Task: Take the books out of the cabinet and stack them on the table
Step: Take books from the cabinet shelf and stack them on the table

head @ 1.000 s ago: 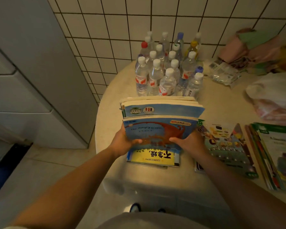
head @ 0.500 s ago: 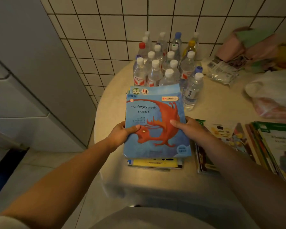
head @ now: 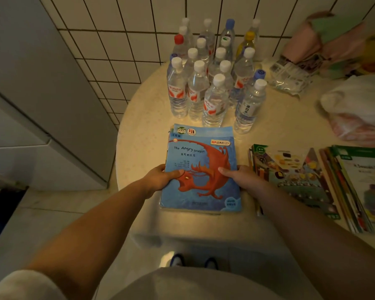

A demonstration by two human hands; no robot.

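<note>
Books [head: 200, 169]: your blue-covered stack, red dragon on top, lies flat on the round desk [head: 143, 131] near its front edge, and you have it from both sides. Your left hand [head: 160, 179] grips the left edge, thumb curled over the cover beside the dragon's mouth, the other fingers hidden underneath. Your right hand [head: 239, 176] holds the right edge the same way, thumb on the cover, the rest out of sight under or behind the stack.

Watch the edges. On the left there is a strip of bare desk before the curved rim drops to the floor. Just beyond the stack's far edge stands a cluster of water bottles [head: 212, 83], the nearest almost touching the top corner. To the right, a second pile of picture books [head: 290, 176] lies just beside your right hand, and a third pile with green borders [head: 359, 187] sits farther right, fanned out unevenly.

The desk top is pale, smooth and glossy, catching warm light. Behind it runs a white tiled wall [head: 121, 40] with dark grout, and a grey cabinet [head: 30, 94] with flat doors stands at your left. At the far right lie a crinkled clear plastic packet [head: 290, 76], a white plastic bag [head: 355, 100] and soft pink and green cloth [head: 325, 37], blurred.
</note>
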